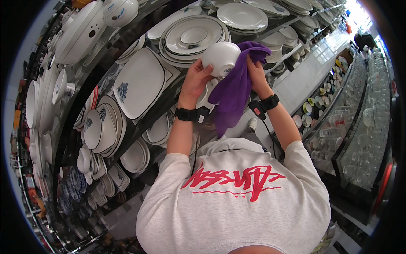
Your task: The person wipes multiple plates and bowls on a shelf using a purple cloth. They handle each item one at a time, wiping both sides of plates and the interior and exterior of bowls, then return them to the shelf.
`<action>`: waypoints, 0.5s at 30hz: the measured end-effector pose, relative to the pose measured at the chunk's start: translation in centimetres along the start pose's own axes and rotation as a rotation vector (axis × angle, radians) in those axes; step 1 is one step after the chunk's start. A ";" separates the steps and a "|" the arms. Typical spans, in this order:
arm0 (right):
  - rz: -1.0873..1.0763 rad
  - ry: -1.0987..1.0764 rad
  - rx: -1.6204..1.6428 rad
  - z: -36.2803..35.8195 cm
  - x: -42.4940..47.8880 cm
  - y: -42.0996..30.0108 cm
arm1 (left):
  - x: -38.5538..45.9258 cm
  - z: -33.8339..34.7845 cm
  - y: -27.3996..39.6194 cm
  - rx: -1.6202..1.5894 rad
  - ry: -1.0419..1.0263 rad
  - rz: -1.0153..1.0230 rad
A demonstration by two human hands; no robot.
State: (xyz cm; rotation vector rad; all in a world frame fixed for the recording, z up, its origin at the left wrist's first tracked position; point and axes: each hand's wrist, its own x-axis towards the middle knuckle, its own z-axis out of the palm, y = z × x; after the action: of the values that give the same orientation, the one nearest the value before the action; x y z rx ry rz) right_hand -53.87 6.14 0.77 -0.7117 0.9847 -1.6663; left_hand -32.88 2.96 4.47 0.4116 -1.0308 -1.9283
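A white ceramic bowl (220,57) is tilted on its side in front of me, its foot ring and a small printed mark facing me. My left hand (197,77) grips its left side, with the thumb over the outer wall. In my right hand (256,74) is a purple cloth (233,85), bunched at the top and hanging down between my forearms. The cloth lies against the bowl's right side; the right fingers are partly hidden behind its folds. Just beyond the bowl sits a stack of oval plates (194,35) with dark rims.
Shelves of crockery rise on the left, with a square white plate (139,84) and a large lidded tureen (79,33). Round plates (242,16) are stacked farther back. Glassware (333,127) fills shelves across the tiled aisle (304,68) on the right. A cable (272,139) hangs from my right wristband.
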 end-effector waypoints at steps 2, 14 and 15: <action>-0.031 0.015 -0.123 -0.1 -0.5 0.1 | 0.0 -0.1 -0.6 0.122 0.043 0.084; -0.249 -0.018 -0.312 1.0 -1.2 1.3 | -0.4 2.4 0.7 0.608 0.043 0.156; -0.200 0.062 -0.235 1.2 -1.2 0.9 | -0.2 2.5 1.0 0.677 0.063 0.185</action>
State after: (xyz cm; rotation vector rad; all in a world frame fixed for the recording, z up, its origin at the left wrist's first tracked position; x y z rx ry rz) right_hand -52.14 6.83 0.54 -0.9446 1.1988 -1.7709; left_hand -33.81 4.13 6.75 0.7153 -1.6092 -1.3553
